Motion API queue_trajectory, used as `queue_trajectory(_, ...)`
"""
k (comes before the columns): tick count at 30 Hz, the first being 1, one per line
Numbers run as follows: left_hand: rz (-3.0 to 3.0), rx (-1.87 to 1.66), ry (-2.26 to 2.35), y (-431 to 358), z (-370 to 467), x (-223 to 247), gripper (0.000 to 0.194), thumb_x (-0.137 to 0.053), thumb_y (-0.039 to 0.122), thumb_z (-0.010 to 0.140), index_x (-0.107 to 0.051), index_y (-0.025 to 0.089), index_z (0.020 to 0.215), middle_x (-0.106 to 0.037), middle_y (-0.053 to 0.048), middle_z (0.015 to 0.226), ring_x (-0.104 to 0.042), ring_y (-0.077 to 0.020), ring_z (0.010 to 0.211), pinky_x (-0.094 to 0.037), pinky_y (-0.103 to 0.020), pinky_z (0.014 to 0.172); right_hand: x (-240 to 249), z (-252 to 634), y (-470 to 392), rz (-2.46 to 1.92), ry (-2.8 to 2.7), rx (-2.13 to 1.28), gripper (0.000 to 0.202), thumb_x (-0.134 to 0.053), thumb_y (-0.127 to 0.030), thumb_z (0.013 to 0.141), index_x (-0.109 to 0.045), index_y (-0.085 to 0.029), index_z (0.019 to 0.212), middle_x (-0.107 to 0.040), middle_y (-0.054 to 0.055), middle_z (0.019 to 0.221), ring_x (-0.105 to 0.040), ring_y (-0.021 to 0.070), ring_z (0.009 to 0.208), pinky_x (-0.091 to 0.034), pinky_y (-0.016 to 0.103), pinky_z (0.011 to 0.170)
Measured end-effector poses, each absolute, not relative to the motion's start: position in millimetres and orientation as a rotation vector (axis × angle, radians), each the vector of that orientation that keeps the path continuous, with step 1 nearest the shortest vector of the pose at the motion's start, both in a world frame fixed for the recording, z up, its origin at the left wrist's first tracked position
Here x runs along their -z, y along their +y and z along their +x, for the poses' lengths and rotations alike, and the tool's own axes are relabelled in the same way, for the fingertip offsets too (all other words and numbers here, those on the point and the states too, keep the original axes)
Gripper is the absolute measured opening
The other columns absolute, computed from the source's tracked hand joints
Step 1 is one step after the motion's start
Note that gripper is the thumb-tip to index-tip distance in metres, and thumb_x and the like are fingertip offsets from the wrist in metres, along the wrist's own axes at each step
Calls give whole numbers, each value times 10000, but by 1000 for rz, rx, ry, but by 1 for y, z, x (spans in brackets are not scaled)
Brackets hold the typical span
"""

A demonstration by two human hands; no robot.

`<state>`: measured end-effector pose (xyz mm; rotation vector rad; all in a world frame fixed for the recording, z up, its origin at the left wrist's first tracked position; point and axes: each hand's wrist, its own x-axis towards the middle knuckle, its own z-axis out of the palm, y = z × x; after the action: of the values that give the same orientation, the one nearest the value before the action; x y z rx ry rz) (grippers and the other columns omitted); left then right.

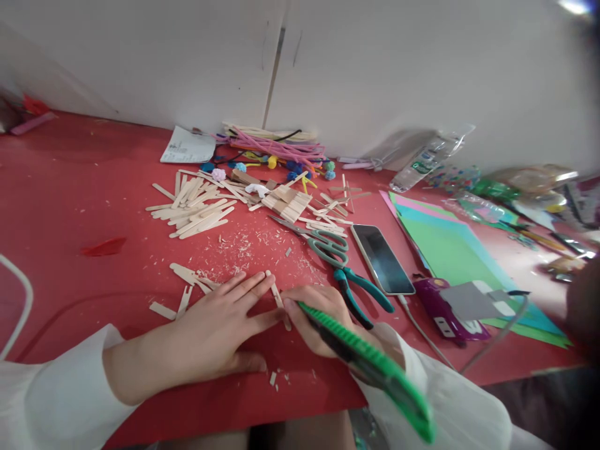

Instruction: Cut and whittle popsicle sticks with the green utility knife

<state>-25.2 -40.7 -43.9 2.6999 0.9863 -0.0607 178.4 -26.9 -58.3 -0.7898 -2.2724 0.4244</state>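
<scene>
Green cutter, seemingly, in right hand

Two hands work on a wooden craft stick at a red table.
The left hand lies flat, its fingers on the craft stick; the right hand holds a green utility knife beside this stick. Small wood shavings are spread on the red table. Scissors, teal-handled pliers and a smartphone lie near the right hand.
</scene>
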Motion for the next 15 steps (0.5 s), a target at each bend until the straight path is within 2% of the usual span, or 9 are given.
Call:
queue_trajectory(6, 2708, -31, 955, -42, -27, 47, 627, -581, 555, 816, -448, 286, 1367, -306, -167, 1503, -262, -363, 1373, -282, -542, 1072, 50, 180, -27, -1023, -2109, -731, 184, -447, -185, 912, -537, -218, 755, -593, -38, 570, -585, 107, 511, -457, 209, 516)
queue_trajectory(15, 2701, -63, 952, -41, -28, 48, 628, -512, 625, 820, -463, 304, 1357, -375, -152, 1473, -336, -375, 1340, -317, -551, 1043, 61, 189, -23, -1110, -2160, -826, 228, -429, -276, 949, -550, -215, 766, -580, -29, 668, -569, 112, 608, -473, 256, 625)
